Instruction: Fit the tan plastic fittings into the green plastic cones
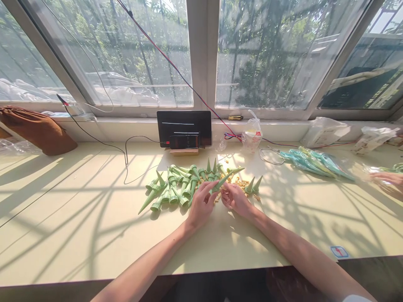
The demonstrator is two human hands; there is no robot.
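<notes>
My left hand is closed around a green plastic cone-shaped spike, its tip slanting up to the right. Close beside it, my right hand has its fingers pinched together near the spike's wide end; what they hold is too small and hidden to make out. A pile of similar green spikes lies to the left of my hands, some with collars. Small yellow pegs are scattered behind and beside my right hand. Two more green cones stand on the table at the right.
A phone leans against a black tablet by the window. Behind the pegs stands a bagged cup. Bagged teal items lie at the right, near another person's hand. A brown pouch sits at the left; cables cross the table.
</notes>
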